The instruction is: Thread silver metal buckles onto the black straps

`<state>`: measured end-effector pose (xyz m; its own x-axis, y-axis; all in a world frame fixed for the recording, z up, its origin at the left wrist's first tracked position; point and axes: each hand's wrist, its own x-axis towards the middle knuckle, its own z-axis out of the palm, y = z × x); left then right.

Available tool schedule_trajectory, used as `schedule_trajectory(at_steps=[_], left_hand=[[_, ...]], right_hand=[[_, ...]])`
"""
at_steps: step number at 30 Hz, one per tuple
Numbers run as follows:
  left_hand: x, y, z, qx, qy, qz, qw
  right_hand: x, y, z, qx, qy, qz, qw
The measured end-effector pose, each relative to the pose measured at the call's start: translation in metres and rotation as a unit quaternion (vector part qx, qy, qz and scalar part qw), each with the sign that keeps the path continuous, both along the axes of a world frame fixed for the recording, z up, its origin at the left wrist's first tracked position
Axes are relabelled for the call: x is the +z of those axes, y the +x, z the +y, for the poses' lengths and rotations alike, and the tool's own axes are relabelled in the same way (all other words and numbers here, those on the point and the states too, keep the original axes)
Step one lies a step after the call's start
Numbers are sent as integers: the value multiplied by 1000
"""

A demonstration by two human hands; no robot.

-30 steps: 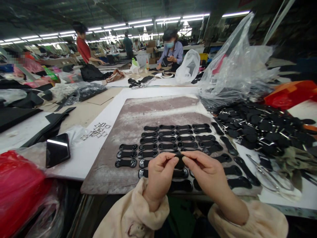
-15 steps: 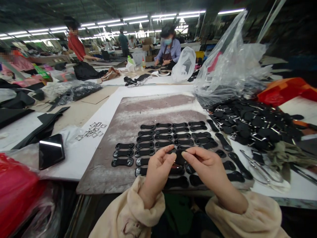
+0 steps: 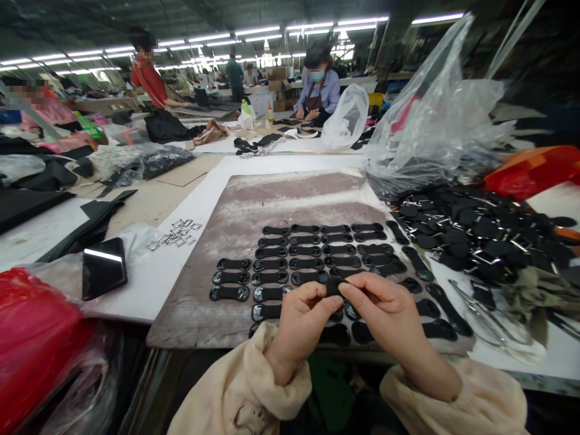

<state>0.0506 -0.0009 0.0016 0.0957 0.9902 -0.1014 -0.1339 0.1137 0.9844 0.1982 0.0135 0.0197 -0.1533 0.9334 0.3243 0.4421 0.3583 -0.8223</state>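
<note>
Between my two hands is a small black tab (image 3: 334, 286), its ends pinched by fingers and thumbs. My left hand (image 3: 304, 314) is closed on its left side, and my right hand (image 3: 380, 305) grips the right side. Whether a metal buckle sits inside the tab is hidden by my fingers. Below and beyond the hands, rows of black dumbbell-shaped strips (image 3: 306, 264) with shiny, wet-looking round ends lie on a worn brownish board (image 3: 190, 320). Loose rectangular metal buckles (image 3: 176, 234) are scattered left of the board.
A heap of black tabs with metal buckles (image 3: 471, 226) lies at the right, near scissors-like metal handles (image 3: 480, 320). Clear plastic bags (image 3: 421, 127) stand behind it. A phone (image 3: 104, 269) and a red bag (image 3: 36, 338) are at the left. A masked co-worker (image 3: 317, 90) sits across the table.
The view has shifted slightly left, so everything sits a little further right. My hands have drawn closer together around the black tab, which now looks folded or flattened between the fingertips.
</note>
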Motion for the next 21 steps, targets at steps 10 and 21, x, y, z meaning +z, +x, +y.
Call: schedule_trajectory(at_steps=[10,21], left_hand=[[-4,-10,3,-20,30,37,999],[-4,-2,2,-72,25,19,997]], right_hand=[[5,12,4,66,-10,-18,998],[10,1,-2,101,90,-66,989]])
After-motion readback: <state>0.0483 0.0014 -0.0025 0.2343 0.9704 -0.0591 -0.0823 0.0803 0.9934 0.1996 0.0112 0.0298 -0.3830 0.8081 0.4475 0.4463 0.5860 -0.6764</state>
